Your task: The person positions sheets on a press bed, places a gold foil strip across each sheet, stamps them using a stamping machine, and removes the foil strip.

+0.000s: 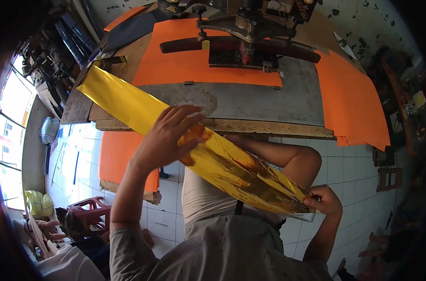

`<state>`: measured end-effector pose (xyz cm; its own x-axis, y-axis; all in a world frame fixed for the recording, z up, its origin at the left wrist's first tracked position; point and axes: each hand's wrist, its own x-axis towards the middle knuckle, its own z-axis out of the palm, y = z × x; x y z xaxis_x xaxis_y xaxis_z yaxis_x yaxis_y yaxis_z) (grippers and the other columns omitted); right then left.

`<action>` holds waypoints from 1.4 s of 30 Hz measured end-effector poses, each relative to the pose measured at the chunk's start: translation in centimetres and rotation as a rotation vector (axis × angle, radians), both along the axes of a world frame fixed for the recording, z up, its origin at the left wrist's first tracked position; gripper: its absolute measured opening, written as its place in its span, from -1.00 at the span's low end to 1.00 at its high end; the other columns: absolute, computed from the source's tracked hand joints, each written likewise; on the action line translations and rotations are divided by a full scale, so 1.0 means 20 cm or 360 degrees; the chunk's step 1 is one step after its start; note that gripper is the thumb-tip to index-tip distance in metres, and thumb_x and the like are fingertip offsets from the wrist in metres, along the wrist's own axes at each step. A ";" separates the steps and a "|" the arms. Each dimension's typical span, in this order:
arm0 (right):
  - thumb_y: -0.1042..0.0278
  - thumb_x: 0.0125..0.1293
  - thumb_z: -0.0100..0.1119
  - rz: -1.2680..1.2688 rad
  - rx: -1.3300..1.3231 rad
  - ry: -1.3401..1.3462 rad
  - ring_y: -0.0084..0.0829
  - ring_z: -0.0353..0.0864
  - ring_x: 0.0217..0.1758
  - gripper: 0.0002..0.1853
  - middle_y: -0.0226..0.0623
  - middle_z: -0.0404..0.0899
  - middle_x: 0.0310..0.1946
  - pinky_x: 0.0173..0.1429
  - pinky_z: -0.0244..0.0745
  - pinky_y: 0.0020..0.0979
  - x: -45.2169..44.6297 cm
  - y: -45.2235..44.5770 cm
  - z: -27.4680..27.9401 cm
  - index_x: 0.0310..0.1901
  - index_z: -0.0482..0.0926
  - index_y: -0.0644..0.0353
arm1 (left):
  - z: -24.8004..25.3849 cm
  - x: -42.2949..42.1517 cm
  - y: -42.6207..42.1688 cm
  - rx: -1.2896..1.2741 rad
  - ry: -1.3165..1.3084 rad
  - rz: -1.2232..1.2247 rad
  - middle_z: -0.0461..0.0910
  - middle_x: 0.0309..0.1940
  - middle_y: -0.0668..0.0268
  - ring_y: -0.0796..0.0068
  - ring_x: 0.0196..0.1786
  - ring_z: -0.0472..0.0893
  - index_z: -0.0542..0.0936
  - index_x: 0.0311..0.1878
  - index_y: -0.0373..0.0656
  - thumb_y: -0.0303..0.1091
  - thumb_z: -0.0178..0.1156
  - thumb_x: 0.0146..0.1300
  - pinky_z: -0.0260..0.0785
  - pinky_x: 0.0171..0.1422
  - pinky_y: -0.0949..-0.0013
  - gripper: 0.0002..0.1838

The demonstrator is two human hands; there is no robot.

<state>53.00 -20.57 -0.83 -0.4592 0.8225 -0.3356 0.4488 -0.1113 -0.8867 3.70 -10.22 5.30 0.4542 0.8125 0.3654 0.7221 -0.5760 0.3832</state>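
A long strip of shiny gold foil [128, 100] stretches diagonally from the table's left corner down across my lap. My left hand [171, 133] rests over the middle of the strip, its fingers spread and touching the surface. At the strip's lower right end, my right hand [326, 201] pinches the edge between thumb and fingers. This lower half is wrinkled and bears dark printed marks and small lettering. A pale underside shows at the tip beside my right hand.
A metal press [243, 42] stands over the grey table plate [260, 103]. Orange sheets lie beneath the press [175, 56] and stacked at the right [351, 93]. More orange sheets [119, 154] sit below the table at left. A dark red plastic stool [89, 215] stands on the tiled floor.
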 end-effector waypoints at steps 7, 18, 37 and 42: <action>0.23 0.32 0.48 0.0053 0.0085 0.0286 -0.65 0.59 -0.55 -0.71 -0.42 0.65 -0.57 -0.37 0.43 -0.52 0.08 0.01 0.13 -0.42 0.64 0.24 | 0.16 -0.06 0.19 -0.0401 0.0186 -0.0292 0.71 -0.09 0.18 0.10 0.12 0.64 0.75 -0.03 -0.19 -0.09 0.45 0.30 0.47 0.29 0.13 -0.63; 0.38 0.25 0.54 0.0308 -0.0257 0.0020 -0.60 0.60 -0.37 -0.79 -0.44 0.65 -0.48 -0.16 0.51 -0.44 0.27 0.20 -0.01 -0.36 0.66 0.26 | 0.37 -0.47 0.28 -0.0827 0.0107 0.0072 0.73 -0.37 0.38 0.57 -0.27 0.67 0.75 -0.18 -0.21 -0.20 0.50 0.29 0.50 -0.09 0.41 -0.74; 0.39 0.11 0.61 -0.0595 0.1044 -0.0868 -0.17 0.58 -0.11 -0.64 -0.18 0.62 -0.22 0.01 0.55 -0.20 0.16 0.00 -0.20 -0.16 0.60 0.29 | 0.28 -0.70 0.32 -0.0946 0.0227 0.0416 0.65 -0.43 0.40 0.59 -0.33 0.54 0.74 -0.25 -0.18 -0.04 0.53 0.20 0.36 -0.19 0.40 -0.64; 0.25 0.12 0.63 -0.0571 0.0505 -0.0707 -0.25 0.60 -0.11 -0.63 -0.16 0.68 -0.33 0.03 0.52 -0.26 0.34 -0.09 -0.39 -0.31 0.64 0.35 | 0.26 -0.69 0.33 -0.1065 0.0163 0.0362 0.65 -0.42 0.39 0.62 -0.35 0.55 0.74 -0.20 -0.21 -0.05 0.52 0.25 0.39 -0.20 0.42 -0.62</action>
